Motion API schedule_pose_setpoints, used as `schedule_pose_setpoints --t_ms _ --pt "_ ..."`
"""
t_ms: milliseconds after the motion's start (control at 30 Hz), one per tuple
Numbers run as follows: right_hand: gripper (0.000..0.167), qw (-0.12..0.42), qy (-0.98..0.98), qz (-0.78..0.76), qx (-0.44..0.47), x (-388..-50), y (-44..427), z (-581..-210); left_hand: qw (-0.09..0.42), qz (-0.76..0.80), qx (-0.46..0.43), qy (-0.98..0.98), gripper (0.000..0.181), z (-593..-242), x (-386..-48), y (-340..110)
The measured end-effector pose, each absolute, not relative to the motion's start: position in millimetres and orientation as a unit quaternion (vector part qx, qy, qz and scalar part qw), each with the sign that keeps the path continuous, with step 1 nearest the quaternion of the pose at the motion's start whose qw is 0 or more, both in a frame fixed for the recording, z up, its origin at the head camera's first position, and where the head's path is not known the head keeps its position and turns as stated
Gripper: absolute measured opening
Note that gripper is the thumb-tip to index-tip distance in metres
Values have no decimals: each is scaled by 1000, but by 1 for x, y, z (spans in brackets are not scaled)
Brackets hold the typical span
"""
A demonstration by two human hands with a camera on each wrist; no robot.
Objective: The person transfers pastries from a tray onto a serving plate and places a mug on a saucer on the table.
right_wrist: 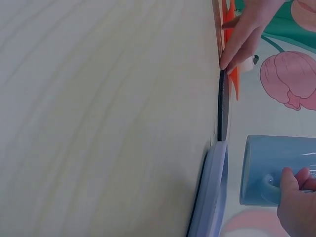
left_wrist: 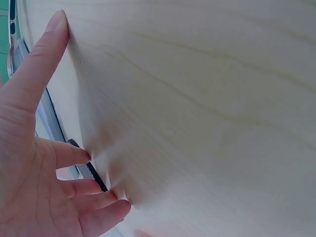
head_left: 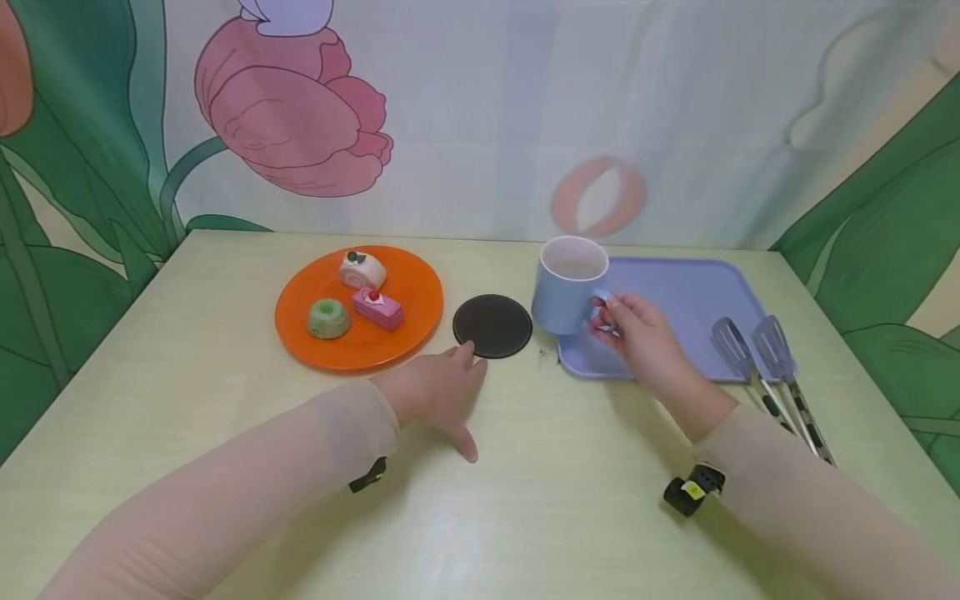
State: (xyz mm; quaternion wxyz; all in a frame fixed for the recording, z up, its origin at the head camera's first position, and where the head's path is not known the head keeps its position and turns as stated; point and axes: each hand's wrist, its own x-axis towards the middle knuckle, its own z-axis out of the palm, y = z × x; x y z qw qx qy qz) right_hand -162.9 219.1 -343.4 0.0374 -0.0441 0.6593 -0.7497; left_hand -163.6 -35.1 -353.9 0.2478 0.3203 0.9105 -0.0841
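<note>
My right hand [head_left: 648, 337] grips the handle of a light blue mug [head_left: 558, 296], which is upright with its inside visible in the head view. The right wrist view shows the mug [right_wrist: 261, 158] raised off the table, between the coaster and the tray's left part. A round black coaster [head_left: 492, 327] lies flat on the table left of the mug. At its near edge is my left hand [head_left: 438, 392], fingers spread and thumb held apart. In the left wrist view, fingertips of the left hand [left_wrist: 39, 173] touch the tabletop and the coaster's edge [left_wrist: 96, 175].
An orange plate [head_left: 300, 346] at the left bears a white roll cake [head_left: 363, 271], a pink cake slice [head_left: 378, 309] and a green ring cake [head_left: 327, 319]. A lavender tray [head_left: 667, 292] lies at the right, two slotted turners [head_left: 776, 350] resting over its near right corner. A printed curtain [head_left: 480, 125] hangs behind.
</note>
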Motion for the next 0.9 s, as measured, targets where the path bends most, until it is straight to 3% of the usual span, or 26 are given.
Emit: schedule_pose_setpoints --t_ms 900 --pt "20 47 667 -743 -25 -170 197 -354 255 -70 317 911 123 -352 -161 -33"
